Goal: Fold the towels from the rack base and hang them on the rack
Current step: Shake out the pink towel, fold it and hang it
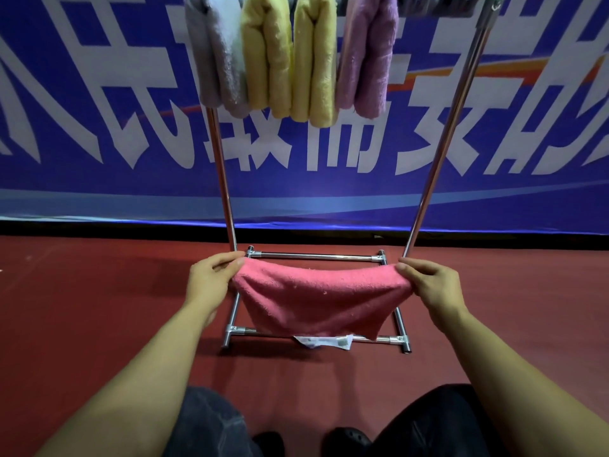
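Left hand (211,278) pinches the left top corner of the pink towel (321,300), thumb and curled fingers closed on the cloth edge; right hand (428,282) pinches the right top corner the same way, thumb on top. Towel is stretched between both hands, top edge sagging a little in the middle, body hanging down in front of the rack base (316,339), lower edge uneven and reaching lowest on the right. White care label (324,342) shows at the towel's bottom edge, lying over the front base bar; cannot tell if the towel itself touches the bar or the floor. Towel held low, well below the top rail, between the two uprights as seen from the head view.

Rack is chrome tube: left upright (224,189), right upright (441,153), rear base bar (316,257) just behind the towel's top edge. Hanging folded from the top of the rack, left to right: grey towel (214,57) with a white one (227,14) just beside it, two yellow towels (267,57) (314,61) side by side, lilac towel (365,57), all close together, some touching. Darker cloth at the far right of the rail is cut off by the frame edge, can't tell what it is.

Floor (99,308) is dark red. Blue banner (99,127) with large white characters stands behind the rack. Bare forearms reach in from the bottom; dark trouser knees and black shoes (349,440) at the bottom edge
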Available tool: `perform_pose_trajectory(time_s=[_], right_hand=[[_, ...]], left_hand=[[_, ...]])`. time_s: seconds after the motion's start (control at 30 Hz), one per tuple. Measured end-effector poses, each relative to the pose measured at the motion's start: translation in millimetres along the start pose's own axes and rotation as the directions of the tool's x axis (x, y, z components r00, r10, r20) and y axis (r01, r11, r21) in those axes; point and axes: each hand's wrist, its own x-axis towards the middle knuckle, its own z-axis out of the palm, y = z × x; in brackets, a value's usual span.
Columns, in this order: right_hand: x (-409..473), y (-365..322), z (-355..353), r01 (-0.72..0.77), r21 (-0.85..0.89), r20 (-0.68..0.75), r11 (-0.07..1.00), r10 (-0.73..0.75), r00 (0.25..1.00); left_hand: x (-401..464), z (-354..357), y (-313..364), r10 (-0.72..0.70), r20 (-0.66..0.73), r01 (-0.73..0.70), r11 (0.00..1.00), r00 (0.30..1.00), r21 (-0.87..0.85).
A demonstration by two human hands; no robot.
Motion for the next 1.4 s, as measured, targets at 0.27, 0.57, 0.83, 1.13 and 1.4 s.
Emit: perform_pose_trajectory(time_s=[0.27, 0.57, 0.83, 1.13, 1.4], right_hand=[[0, 0, -1, -0.022, 0.095, 0.082, 0.995, 0.014, 0.997], [6, 0, -9, 0.135, -0.307, 0.028, 0.942, -0.133, 0.991], [5, -3, -7, 0.13, -0.529, 0.012, 0.838, -0.146, 0.989], [1, 0, -8, 0.103, -0.199, 0.114, 0.975, -0.082, 0.99], [-2, -7, -2, -0.001, 0.157, 0.082, 0.988, -0.012, 0.997]], left_hand=[[4, -6, -4, -0.065, 0.043, 0.065, 0.998, 0.997, -0.021], [1, -10, -2, 0.171, -0.01, -0.151, 0.895, 0.985, 0.419], [0, -7, -7, 0.193, 0.058, -0.186, 0.759, 0.98, 0.624], [5, -11, -10, 0.026, -0.034, -0.021, 0.992, 0.999, 0.128], [7, -8, -2, -0.069, -0.203, 0.026, 0.978, 0.977, -0.207]])
